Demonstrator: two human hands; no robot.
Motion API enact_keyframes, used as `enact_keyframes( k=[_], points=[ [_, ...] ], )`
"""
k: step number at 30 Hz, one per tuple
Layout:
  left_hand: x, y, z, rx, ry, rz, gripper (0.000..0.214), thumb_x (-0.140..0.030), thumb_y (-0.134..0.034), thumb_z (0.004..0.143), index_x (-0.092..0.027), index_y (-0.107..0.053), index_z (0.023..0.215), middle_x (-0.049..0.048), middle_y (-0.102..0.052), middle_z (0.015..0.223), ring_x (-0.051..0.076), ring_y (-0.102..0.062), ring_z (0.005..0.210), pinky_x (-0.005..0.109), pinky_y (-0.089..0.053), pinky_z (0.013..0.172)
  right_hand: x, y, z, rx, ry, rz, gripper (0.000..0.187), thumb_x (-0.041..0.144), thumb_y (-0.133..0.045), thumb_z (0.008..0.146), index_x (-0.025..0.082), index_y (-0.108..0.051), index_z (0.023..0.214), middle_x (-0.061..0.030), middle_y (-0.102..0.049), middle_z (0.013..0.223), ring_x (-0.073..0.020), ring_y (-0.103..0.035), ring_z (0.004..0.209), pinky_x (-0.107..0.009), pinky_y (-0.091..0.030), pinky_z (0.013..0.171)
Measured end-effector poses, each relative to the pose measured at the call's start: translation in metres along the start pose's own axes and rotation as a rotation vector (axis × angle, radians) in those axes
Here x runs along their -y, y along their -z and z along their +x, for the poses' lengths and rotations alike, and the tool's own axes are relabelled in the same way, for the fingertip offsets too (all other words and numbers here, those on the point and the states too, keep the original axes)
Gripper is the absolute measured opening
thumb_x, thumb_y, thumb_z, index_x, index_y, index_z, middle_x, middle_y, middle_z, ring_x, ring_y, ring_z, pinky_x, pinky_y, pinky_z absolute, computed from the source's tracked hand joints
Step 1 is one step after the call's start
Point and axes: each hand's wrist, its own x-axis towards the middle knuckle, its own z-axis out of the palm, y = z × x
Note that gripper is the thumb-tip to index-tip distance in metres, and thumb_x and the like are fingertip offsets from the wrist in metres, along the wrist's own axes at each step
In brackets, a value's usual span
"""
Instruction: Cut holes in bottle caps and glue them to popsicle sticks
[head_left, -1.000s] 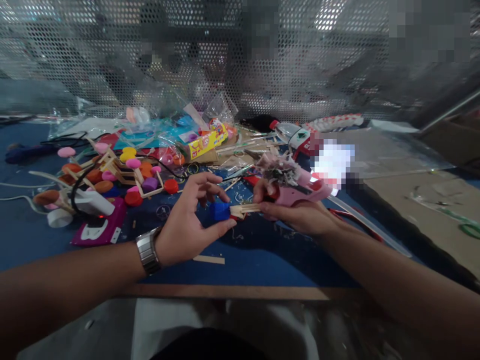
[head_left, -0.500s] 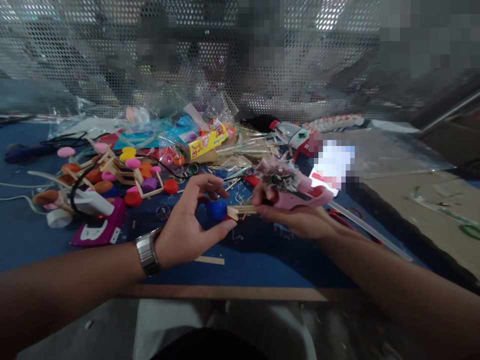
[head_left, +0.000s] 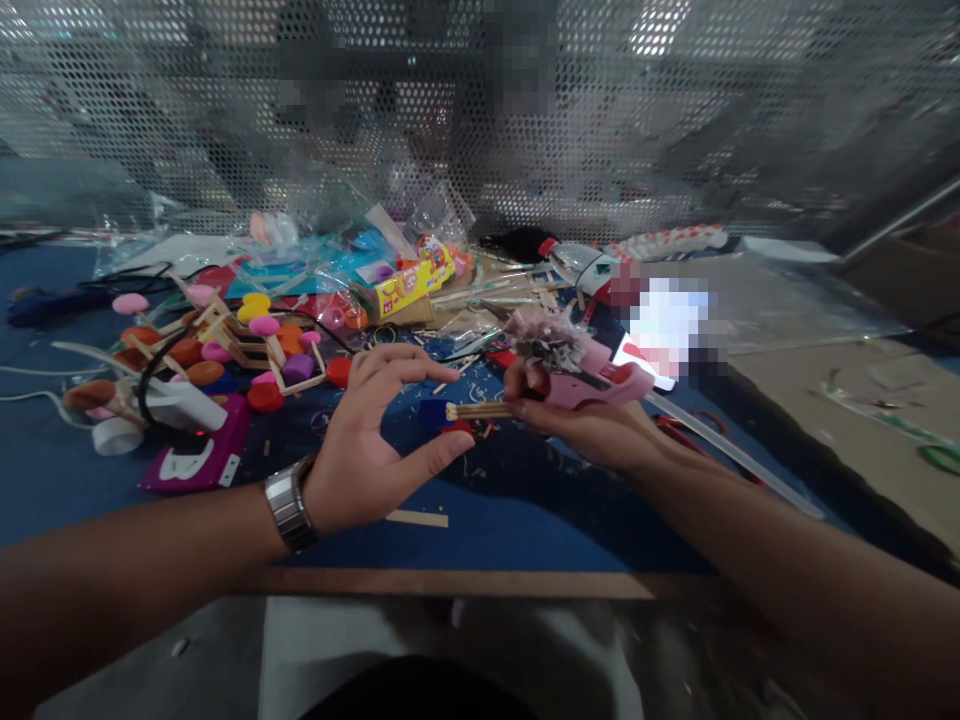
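My right hand (head_left: 592, 432) is closed round a pink glue gun (head_left: 600, 382) whose top is crusted with scraps. The same hand pinches a bundle of thin wooden sticks (head_left: 480, 409) pointing left. A blue bottle cap (head_left: 431, 413) sits at the sticks' left end, with a small red piece just beside it. My left hand (head_left: 367, 450), a metal watch on its wrist, curves open around the cap, fingers above and thumb below, with a gap to the cap on both sides.
A stick frame with coloured caps (head_left: 247, 350) lies at the left, near a white tool on a purple stand (head_left: 191, 445). A loose stick (head_left: 417, 518) lies on the blue mat (head_left: 525, 530). Bags, a plastic bottle (head_left: 577, 262) and a perforated metal screen (head_left: 675, 150) stand behind.
My left fingers and thumb have let go of the blue cap and spread apart. The cap stays at the sticks' end, which has risen slightly with my right hand.
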Motion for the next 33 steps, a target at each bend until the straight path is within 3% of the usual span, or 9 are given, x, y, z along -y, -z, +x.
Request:
enact_keyframes(
  k=[7,11,19,25,33],
  points=[
    [0.011,-0.003,-0.003,-0.032,0.06,-0.042,0.053,-0.031,-0.078,0.085,-0.025,-0.053,0.131,0.0082,-0.059,0.129,0.025,-0.057,0.119,0.042,-0.044,0.106,-0.004,0.001,0.003,-0.067,-0.018,0.093,0.038,0.033,-0.088,0.068,0.027,-0.051,0.073,0.003,-0.059,0.078,-0.0132,-0.044,0.056,-0.031,-0.034,0.048],
    [0.013,-0.005,-0.003,-0.037,0.118,-0.086,0.06,-0.029,-0.078,0.084,-0.025,-0.049,0.136,0.009,-0.06,0.13,0.027,-0.058,0.121,0.043,-0.045,0.104,-0.006,0.002,0.004,-0.079,-0.037,0.131,0.037,0.031,-0.086,0.069,0.027,-0.05,0.075,0.0041,-0.06,0.078,-0.0121,-0.045,0.055,-0.03,-0.036,0.048],
    [0.012,-0.007,0.0,-0.003,0.22,-0.122,0.054,-0.024,-0.072,0.086,-0.023,-0.048,0.134,0.0092,-0.059,0.129,0.025,-0.055,0.121,0.044,-0.041,0.109,-0.01,0.007,0.006,-0.134,-0.012,0.242,0.032,0.027,-0.084,0.07,0.026,-0.053,0.078,0.0033,-0.057,0.081,-0.0119,-0.045,0.06,-0.029,-0.036,0.05],
    [0.013,-0.007,0.001,0.025,0.287,-0.13,0.05,-0.021,-0.064,0.088,-0.022,-0.047,0.135,0.0094,-0.06,0.127,0.024,-0.055,0.119,0.046,-0.039,0.109,0.002,0.002,0.009,-0.243,0.006,0.267,0.037,0.025,-0.083,0.061,0.026,-0.047,0.07,0.0033,-0.051,0.076,-0.0133,-0.042,0.061,-0.03,-0.033,0.051],
    [0.013,-0.009,0.004,0.039,0.352,-0.139,0.046,-0.022,-0.061,0.089,-0.02,-0.049,0.133,0.0117,-0.06,0.135,0.026,-0.055,0.131,0.049,-0.036,0.118,-0.007,0.006,0.012,-0.367,0.035,0.288,0.033,0.021,-0.081,0.06,0.027,-0.054,0.077,0.0035,-0.057,0.08,-0.0156,-0.051,0.072,-0.03,-0.042,0.063]
  ],
)
